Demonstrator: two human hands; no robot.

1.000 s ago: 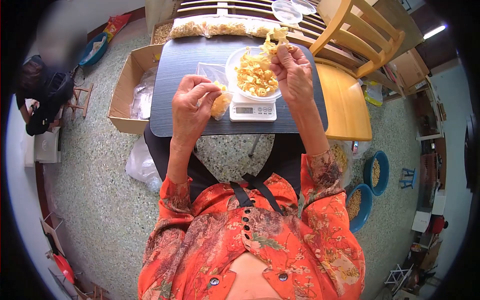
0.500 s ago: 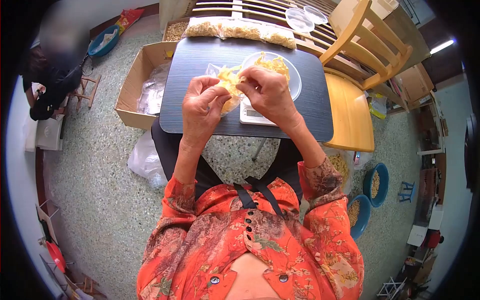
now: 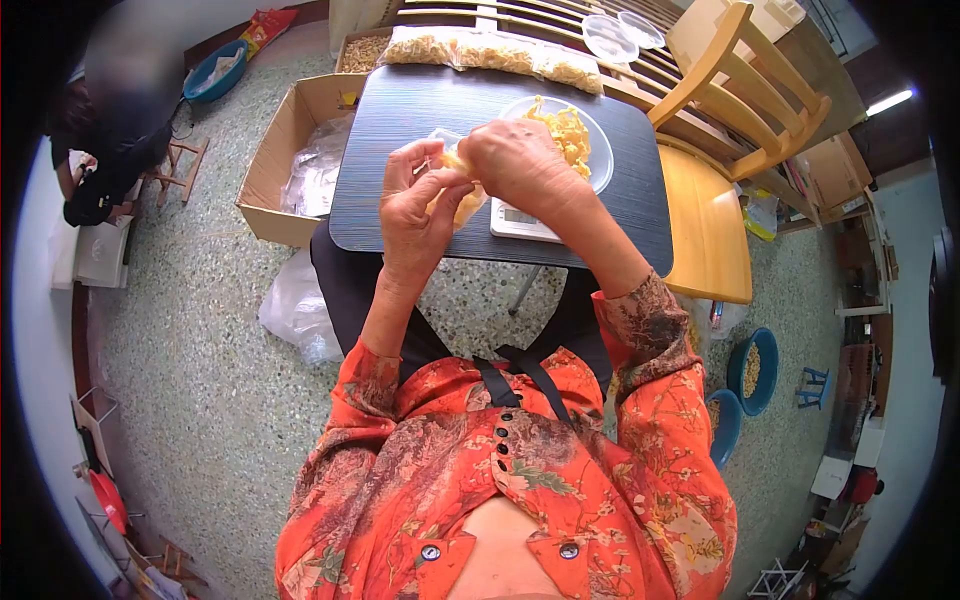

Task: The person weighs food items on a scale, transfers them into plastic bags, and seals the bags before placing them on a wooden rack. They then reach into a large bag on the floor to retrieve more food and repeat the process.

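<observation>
Your left hand point(image 3: 412, 212) is narrow, thumb and fingers pinched on the clear bag point(image 3: 469, 206). Your right hand point(image 3: 522, 168) is bunched over the bag's mouth; its fingertips are hidden, so you cannot tell whether they grip film or food. The bag is near the near edge of the table point(image 3: 405, 110), left of its middle, with yellow pieces inside; whether its base touches the tabletop is unclear.

To its right, the white scale point(image 3: 518, 224) sits by the near edge. Beyond that, towards the right edge, is the round clear bowl point(image 3: 607, 165) with curly yellow strips point(image 3: 569, 137). Filled bags point(image 3: 490, 53) lie in a row along the far edge.

Expect the bag to be light and limp, its thin film a bit slippery and quick to fold shut, so take it by the rim and keep the mouth spread. The strips look dry, light and brittle, and their curls may snag one another; lift them in a loose pinch from the thicker clumps, without squeezing, or they may crumble.
</observation>
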